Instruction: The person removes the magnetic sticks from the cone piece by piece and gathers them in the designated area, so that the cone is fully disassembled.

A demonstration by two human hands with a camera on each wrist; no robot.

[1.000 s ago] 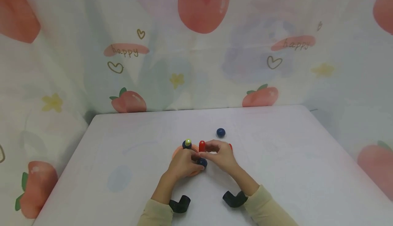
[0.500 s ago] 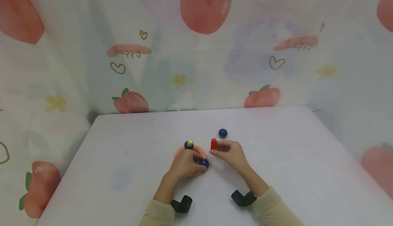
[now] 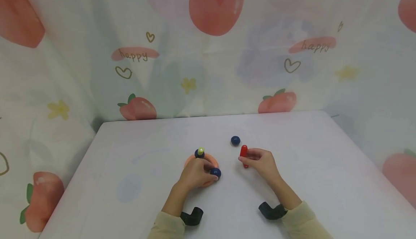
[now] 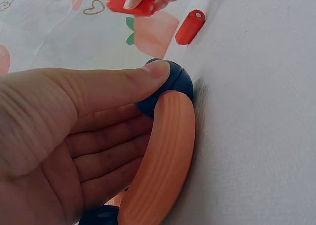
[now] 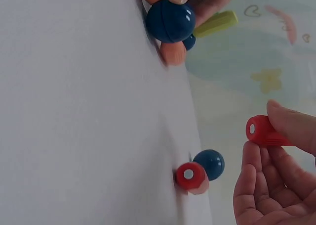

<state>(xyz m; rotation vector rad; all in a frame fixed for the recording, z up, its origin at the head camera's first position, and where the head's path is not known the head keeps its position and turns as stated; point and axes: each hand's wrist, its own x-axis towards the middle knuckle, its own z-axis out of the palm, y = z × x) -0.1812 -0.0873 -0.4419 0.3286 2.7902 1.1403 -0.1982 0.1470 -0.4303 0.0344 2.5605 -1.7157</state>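
Curved orange pieces point(image 4: 173, 151) joined with blue balls form a ring point(image 3: 212, 159) on the table. My left hand point(image 3: 195, 172) pinches the blue ball point(image 3: 216, 173) at the ring's near right, thumb over its top in the left wrist view. A yellow-green stick point(image 3: 200, 151) stands up from another blue ball point(image 3: 197, 154) on the ring's far side. To the right, my right hand point(image 3: 261, 161) pinches a red stick point(image 5: 269, 132) with a pale disc at its end, raised above the table. A second red stick point(image 4: 190, 27) lies on the table below it.
A loose blue ball point(image 3: 235, 140) lies farther back, close to the second red stick. Black angled pieces point(image 3: 193, 216) protrude at both wrists. The white table point(image 3: 146, 195) ends at a printed cloth backdrop point(image 3: 208, 69).
My right hand has carried the red stick rightward, away from the ring to over the other red stick. My left hand keeps its hold on the ring's blue ball.
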